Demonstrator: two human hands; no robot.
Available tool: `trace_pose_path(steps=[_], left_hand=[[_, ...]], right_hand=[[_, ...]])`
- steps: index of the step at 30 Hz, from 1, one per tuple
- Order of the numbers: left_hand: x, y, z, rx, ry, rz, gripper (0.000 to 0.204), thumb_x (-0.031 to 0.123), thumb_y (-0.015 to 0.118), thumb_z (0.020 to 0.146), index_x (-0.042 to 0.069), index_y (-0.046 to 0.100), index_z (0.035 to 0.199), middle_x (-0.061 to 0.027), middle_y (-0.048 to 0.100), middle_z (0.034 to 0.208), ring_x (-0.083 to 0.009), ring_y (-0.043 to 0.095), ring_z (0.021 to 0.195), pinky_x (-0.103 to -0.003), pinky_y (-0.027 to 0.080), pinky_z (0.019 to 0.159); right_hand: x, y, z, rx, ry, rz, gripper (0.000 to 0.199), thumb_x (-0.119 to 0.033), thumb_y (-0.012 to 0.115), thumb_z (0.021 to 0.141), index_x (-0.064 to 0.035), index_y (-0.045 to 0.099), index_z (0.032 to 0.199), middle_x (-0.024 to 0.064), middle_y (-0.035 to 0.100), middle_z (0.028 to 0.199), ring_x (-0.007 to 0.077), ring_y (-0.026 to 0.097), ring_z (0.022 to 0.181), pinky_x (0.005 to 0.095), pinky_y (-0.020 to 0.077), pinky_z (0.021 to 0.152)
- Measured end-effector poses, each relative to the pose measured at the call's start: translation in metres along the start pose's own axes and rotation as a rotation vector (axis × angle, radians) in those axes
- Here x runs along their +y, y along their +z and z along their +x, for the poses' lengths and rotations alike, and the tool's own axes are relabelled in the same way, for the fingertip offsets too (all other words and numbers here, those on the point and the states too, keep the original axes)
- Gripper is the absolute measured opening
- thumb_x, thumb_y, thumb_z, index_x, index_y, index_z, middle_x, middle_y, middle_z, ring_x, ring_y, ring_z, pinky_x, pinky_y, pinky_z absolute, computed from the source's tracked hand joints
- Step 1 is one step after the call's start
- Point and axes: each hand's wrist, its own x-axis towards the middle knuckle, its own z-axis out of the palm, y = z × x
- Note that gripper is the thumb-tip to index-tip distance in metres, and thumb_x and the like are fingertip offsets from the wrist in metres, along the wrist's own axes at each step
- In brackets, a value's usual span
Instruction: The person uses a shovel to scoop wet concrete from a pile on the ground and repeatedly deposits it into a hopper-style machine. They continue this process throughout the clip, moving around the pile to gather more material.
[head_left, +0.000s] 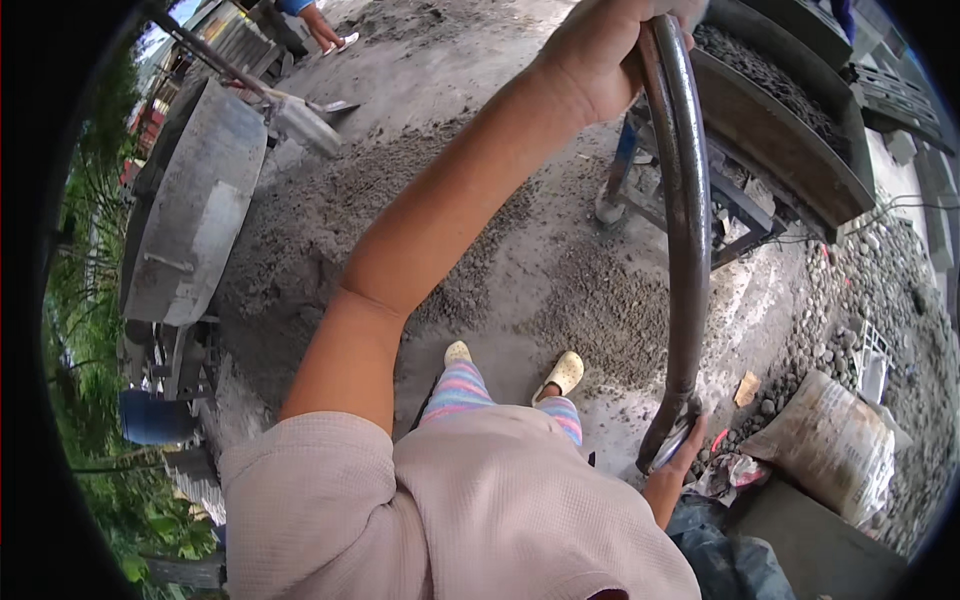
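Both my hands are on a shovel [686, 220], whose dark, slightly curved shaft runs close before me from the top toward the lower right. My left hand [610, 65] grips it high up, where the shaft meets a metal strip; my left arm reaches across the view. At the lower end, my right hand [685, 455] wraps round the metal-trimmed grip, partly hidden behind it. The blade is out of view. Below the shaft, loose grey sand and gravel mix [605, 310] lies spread on the ground, close to my feet in pale clogs [565, 373].
A metal trough [790, 160] with grey mix stands upper right on a blue frame. A large metal drum [195, 215] is left, with another shovel [305, 125] beside it. A filled sack [830, 440] lies lower right by pebbles. Another person's legs [322, 28] show at the far end.
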Motion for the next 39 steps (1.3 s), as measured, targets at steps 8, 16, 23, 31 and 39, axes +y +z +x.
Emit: trace_pose_path(steps=[8, 16, 23, 31, 39], left_hand=[[-0.116, -0.124, -0.298, 1.010, -0.670, -0.468, 0.016, 0.009, 0.060, 0.062, 0.009, 0.044, 0.063, -0.0043, 0.047, 0.065, -0.0168, 0.050, 0.060, -0.032, 0.042, 0.057], [-0.225, -0.161, -0.554, 1.457, -0.806, -0.905, 0.012, 0.010, 0.055, 0.063, 0.007, 0.043, 0.061, -0.0047, 0.044, 0.057, -0.0184, 0.048, 0.053, -0.037, 0.042, 0.055], [-0.296, -0.158, -0.648, 1.586, -0.804, -1.097, 0.012, 0.013, 0.056, 0.066, 0.007, 0.045, 0.065, -0.0044, 0.046, 0.057, -0.0193, 0.049, 0.054, -0.035, 0.042, 0.055], [-0.320, -0.196, -0.687, 1.756, -0.659, -1.160, 0.013, 0.008, 0.055, 0.066, 0.006, 0.044, 0.072, -0.0060, 0.045, 0.059, -0.0192, 0.048, 0.055, -0.033, 0.041, 0.054], [-0.259, -0.258, -0.669, 1.673, -0.747, -0.851, 0.024, 0.026, 0.050, 0.071, 0.006, 0.046, 0.058, -0.0080, 0.048, 0.058, -0.0180, 0.047, 0.053, -0.029, 0.042, 0.051]], right_hand=[[0.038, -0.118, -0.002, 0.119, -0.093, -0.509, 0.041, -0.051, 0.050, 0.069, -0.0118, 0.044, 0.059, -0.0011, 0.034, 0.044, 0.0111, 0.036, 0.038, 0.0241, 0.0319, 0.035], [0.070, -0.101, -0.108, 0.078, -0.158, -1.116, 0.040, -0.044, 0.049, 0.074, -0.0043, 0.052, 0.070, -0.0003, 0.044, 0.052, 0.0067, 0.040, 0.045, 0.0196, 0.0315, 0.039], [0.158, -0.072, -0.111, 0.076, -0.091, -1.301, 0.033, -0.036, 0.052, 0.075, -0.0063, 0.045, 0.063, 0.0013, 0.039, 0.045, 0.0101, 0.038, 0.034, 0.0218, 0.0315, 0.032], [0.248, -0.066, -0.067, 0.029, 0.028, -1.308, 0.034, -0.033, 0.058, 0.071, -0.0057, 0.044, 0.056, 0.0020, 0.040, 0.042, 0.0106, 0.037, 0.031, 0.0232, 0.0296, 0.030], [0.373, -0.031, -0.033, -0.129, 0.154, -1.139, 0.032, -0.030, 0.061, 0.068, -0.0079, 0.042, 0.055, 0.0020, 0.039, 0.044, 0.0109, 0.036, 0.032, 0.0233, 0.0299, 0.031]])
